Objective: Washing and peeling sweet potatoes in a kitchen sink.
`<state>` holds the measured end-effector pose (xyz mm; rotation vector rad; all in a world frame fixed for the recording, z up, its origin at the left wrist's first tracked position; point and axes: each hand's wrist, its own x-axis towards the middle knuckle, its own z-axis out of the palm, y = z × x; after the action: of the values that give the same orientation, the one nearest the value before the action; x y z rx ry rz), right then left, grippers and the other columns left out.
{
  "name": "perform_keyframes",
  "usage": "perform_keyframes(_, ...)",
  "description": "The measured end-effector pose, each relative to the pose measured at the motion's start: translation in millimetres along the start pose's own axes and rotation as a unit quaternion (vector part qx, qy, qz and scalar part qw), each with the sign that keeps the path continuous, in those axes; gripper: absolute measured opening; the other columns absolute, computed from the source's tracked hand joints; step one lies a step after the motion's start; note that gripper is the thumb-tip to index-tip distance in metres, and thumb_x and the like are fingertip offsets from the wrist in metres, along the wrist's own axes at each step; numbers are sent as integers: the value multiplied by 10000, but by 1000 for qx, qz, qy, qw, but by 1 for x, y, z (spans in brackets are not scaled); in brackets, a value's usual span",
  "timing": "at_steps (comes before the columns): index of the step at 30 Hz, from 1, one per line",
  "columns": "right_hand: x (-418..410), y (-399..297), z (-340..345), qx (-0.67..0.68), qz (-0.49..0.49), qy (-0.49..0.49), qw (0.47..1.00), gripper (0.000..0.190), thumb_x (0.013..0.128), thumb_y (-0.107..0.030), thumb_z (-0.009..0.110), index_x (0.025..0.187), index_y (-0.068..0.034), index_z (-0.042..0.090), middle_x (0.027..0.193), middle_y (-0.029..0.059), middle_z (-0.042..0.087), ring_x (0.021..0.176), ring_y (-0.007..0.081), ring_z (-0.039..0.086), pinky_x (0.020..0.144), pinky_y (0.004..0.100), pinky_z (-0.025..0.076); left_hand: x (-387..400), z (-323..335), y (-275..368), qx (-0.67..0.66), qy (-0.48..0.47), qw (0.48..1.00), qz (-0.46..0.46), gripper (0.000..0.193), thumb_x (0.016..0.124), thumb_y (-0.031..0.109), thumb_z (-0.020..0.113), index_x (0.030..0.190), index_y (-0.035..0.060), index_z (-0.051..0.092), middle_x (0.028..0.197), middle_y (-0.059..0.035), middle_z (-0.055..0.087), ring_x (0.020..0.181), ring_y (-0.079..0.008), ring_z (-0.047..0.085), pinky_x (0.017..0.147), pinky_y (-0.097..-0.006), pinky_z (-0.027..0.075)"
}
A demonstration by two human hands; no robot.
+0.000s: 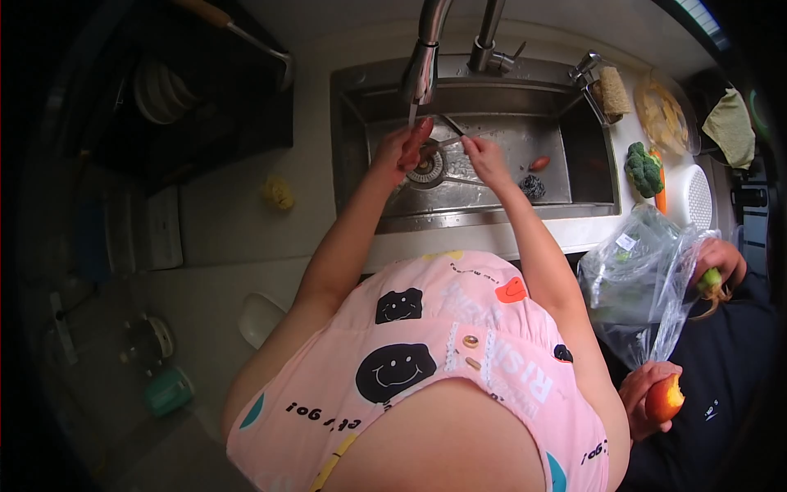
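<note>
My left hand (pixel 393 150) is shut on a reddish sausage-like piece (pixel 420 136), held upright over the sink drain (pixel 428 169). A thin stream of water (pixel 413 114) falls beside it from the pull-down faucet (pixel 424 64). My right hand (pixel 487 161) grips a thin metal utensil (pixel 452 126) that points toward the left hand; its exact kind is unclear. Below and around both hands lies the wet stainless-steel sink (pixel 510 132). A smaller reddish piece (pixel 540 163) rests on the sink floor, close to a steel-wool scrubber (pixel 532 186).
On the right counter are broccoli (pixel 644 170), a carrot (pixel 660 200), a loofah sponge (pixel 613 95) and a white perforated basket (pixel 699 200). Beside me, another person's hand (pixel 642 396) holds a bitten fruit (pixel 665 398) and a plastic bag (pixel 639 277). Left lies a yellowish lump (pixel 278 192).
</note>
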<state>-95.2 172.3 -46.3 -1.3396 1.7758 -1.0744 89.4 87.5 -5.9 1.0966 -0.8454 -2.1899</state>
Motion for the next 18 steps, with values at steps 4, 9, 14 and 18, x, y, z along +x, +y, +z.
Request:
perform_keyframes(4, -6, -24, -6, 41, 13, 10, 999, 346, 841, -328, 491, 767, -9, 602, 688, 183, 580, 655, 317, 568, 592, 360, 429, -12, 13, 10, -39, 37, 998, 14, 183, 849, 197, 473, 827, 42, 570, 479, 35, 391, 351, -49, 305, 331, -211, 244)
perform_keyframes(9, -4, -29, 17, 30, -41, -46, 998, 349, 844, -339, 484, 774, -17, 597, 675, 183, 575, 648, 315, 567, 601, 363, 427, 10, -11, -2, -31, -86, 995, 38, 236, 856, 280, 463, 932, 77, 557, 514, 30, 431, 339, -35, 299, 317, -185, 194)
perform_keyframes(14, 12, 10, 8, -52, 12, 59, 997, 363, 842, -348, 486, 729, -15, 575, 661, 191, 565, 629, 358, 546, 575, 387, 422, 6, -6, -5, -14, 9, 1000, 25, 214, 860, 228, 449, 827, 42, 552, 452, 35, 361, 333, -60, 284, 323, -217, 248)
perform_keyframes(18, 6, -18, 14, 7, -35, 15, 999, 348, 849, -333, 479, 741, -18, 580, 661, 191, 558, 631, 341, 547, 586, 375, 417, 8, -2, 0, -29, 9, 999, 43, 216, 855, 243, 469, 836, 41, 543, 465, 31, 373, 333, -62, 283, 320, -212, 285)
